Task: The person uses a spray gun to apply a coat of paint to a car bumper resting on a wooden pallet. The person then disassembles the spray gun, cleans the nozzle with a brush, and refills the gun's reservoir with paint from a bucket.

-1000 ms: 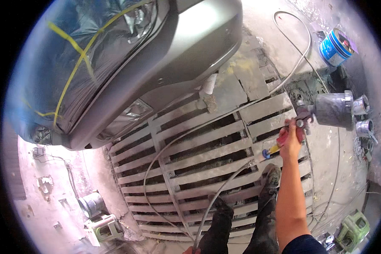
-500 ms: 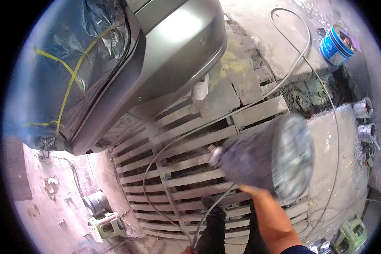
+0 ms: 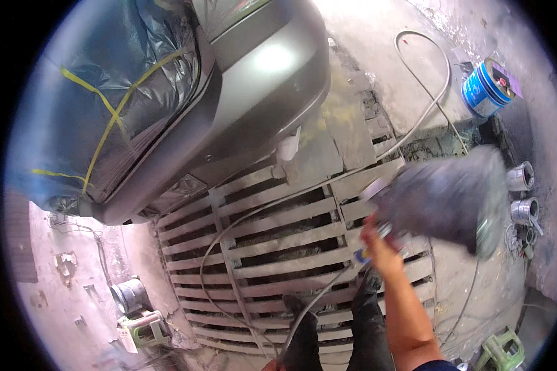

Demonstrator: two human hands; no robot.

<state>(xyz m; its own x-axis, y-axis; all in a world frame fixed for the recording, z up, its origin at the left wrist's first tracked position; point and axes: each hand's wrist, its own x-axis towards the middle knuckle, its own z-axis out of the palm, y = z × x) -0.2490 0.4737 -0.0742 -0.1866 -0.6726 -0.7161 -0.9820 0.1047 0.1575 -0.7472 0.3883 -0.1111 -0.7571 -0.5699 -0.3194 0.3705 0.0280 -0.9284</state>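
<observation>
My right hand point(image 3: 382, 250) is wrapped round the handle of a paint spray gun point(image 3: 442, 198), blurred by motion. Its large dark cup tilts over to the right, hiding part of the floor. From the gun's handle a grey air hose point(image 3: 319, 300) runs down to my left hand point(image 3: 271, 366). Only a sliver of that hand shows at the lower edge, closed around the hose. Left of the gun and farther away is a grey car bumper point(image 3: 260, 80), with a gap between them. Dark plastic film point(image 3: 124, 68) with yellow tape covers the car beside it.
I stand on a slatted grating point(image 3: 284, 247) with dark gaps. The hose loops across it towards the far right. A blue paint pail point(image 3: 484, 93) stands there, with small tins point(image 3: 521, 176) nearer. Green stools point(image 3: 501, 351) sit at lower right and lower left point(image 3: 145, 331).
The spray gun has swung right and slightly away from me, with my right hand on it. The hose has followed. My left hand stays at the lower edge, and the view has shifted slightly.
</observation>
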